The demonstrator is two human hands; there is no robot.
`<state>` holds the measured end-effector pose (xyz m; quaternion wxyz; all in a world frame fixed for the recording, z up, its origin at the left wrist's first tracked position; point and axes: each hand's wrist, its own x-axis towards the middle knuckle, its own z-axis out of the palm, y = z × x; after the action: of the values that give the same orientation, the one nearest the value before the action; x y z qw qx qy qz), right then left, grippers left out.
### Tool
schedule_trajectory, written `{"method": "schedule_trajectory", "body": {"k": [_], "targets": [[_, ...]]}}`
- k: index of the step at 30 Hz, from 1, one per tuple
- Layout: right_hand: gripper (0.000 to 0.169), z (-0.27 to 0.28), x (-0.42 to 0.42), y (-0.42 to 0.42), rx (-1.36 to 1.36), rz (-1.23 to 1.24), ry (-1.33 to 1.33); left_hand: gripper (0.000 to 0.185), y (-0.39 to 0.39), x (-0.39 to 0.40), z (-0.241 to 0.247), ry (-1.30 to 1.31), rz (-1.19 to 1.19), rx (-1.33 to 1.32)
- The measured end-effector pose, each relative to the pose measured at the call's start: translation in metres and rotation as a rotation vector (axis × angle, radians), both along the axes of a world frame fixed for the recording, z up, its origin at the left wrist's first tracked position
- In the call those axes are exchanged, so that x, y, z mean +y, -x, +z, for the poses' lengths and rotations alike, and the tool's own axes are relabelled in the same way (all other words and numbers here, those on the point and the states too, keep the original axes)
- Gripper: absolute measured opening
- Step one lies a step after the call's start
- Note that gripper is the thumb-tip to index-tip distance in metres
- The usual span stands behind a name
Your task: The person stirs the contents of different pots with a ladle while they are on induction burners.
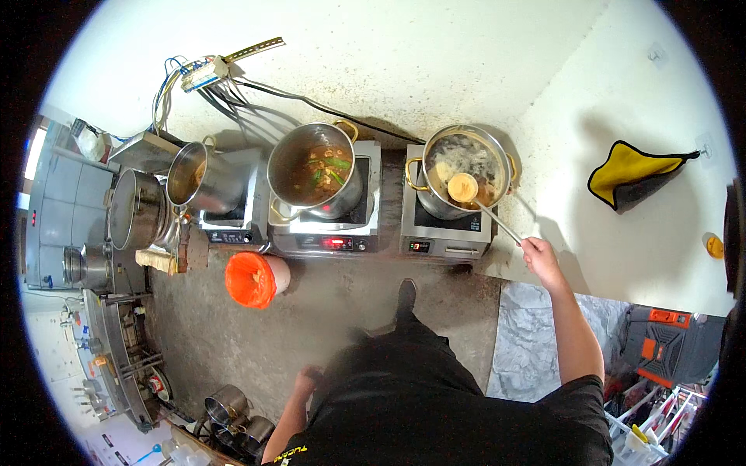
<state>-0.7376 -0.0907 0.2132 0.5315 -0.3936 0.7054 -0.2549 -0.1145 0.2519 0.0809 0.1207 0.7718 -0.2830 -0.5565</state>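
Note:
My right hand (539,259) grips the long metal handle of a ladle (463,187). The ladle's bowl is over the right-hand steel stockpot (430,204), filled with pale, foamy liquid. That pot has brass-coloured handles and holds bubbling, brownish broth with foam on it. It stands on an induction cooker (449,236) with a lit display. My left hand (308,378) hangs low beside my body, partly dark, and its fingers are hard to make out. In the middle, a steel stockpot (282,175) with brown broth and green pieces stands on another induction cooker (309,242).
A third, tilted-looking pot (218,186) stands further left near stacked pots (125,209). A bin with an orange liner (247,279) is on the floor. Cables (315,105) run along the wall. A yellow-grey cloth (626,169) hangs at right. More pots (226,403) are behind my left side.

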Motion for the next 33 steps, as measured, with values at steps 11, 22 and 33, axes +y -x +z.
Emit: {"method": "schedule_trajectory", "body": {"k": [11,22,33], "targets": [[0.021,-0.001,-0.017,-0.011,0.009,0.107,-0.051,0.028,-0.004,0.013,-0.018,-0.014,0.263,0.183],[0.022,0.007,-0.043,-0.038,-0.012,0.123,-0.102,0.029,0.005,0.015,-0.005,0.069,0.149,0.074],[0.025,-0.005,-0.068,-0.055,-0.165,0.037,-0.126,0.023,0.003,0.035,-0.026,0.071,0.118,-0.001]]}}
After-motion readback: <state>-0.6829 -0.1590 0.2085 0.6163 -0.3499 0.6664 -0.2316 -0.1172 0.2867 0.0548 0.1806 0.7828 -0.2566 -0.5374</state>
